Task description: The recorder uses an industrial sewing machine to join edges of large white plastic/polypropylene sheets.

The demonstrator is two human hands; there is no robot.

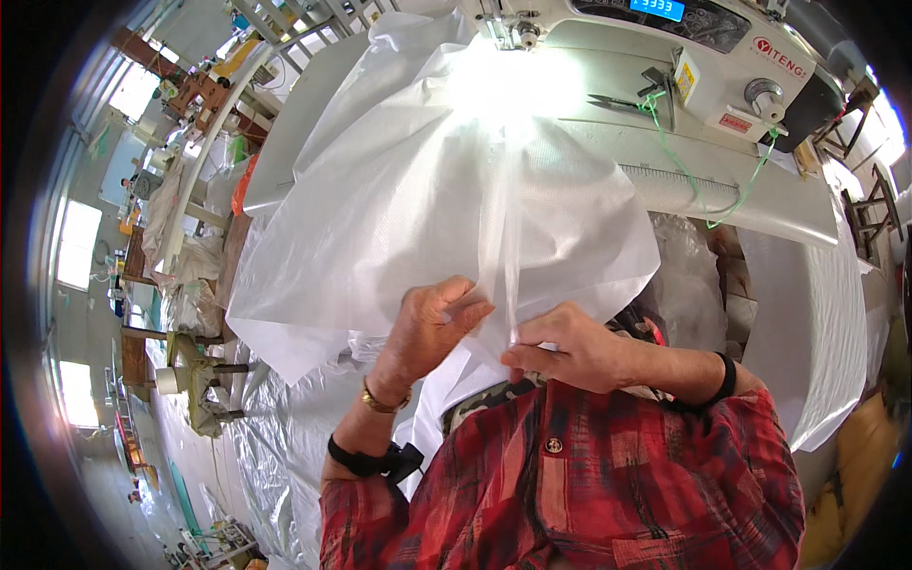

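A large white woven plastic sheet [380, 228] spreads from the sewing machine [698, 57] toward my body. Down its middle runs a narrow folded strip [494, 218], washed out by the lamp glare near the needle. At the strip's near end, my left hand [432, 328] is closed on the sheet's edge, thumb and fingers together. Just right of it, my right hand [568, 347] pinches the folded strip between thumb and bent fingers. The needle and presser foot area is partly lost in the bright light.
Dark thread snips [617, 103] lie on the machine table [608, 142]. A green thread [679, 161] loops over its front edge, beside a printed ruler. More white sheeting [798, 313] hangs at the right. Clear plastic film [275, 456] covers the lower left, near a stool [195, 380].
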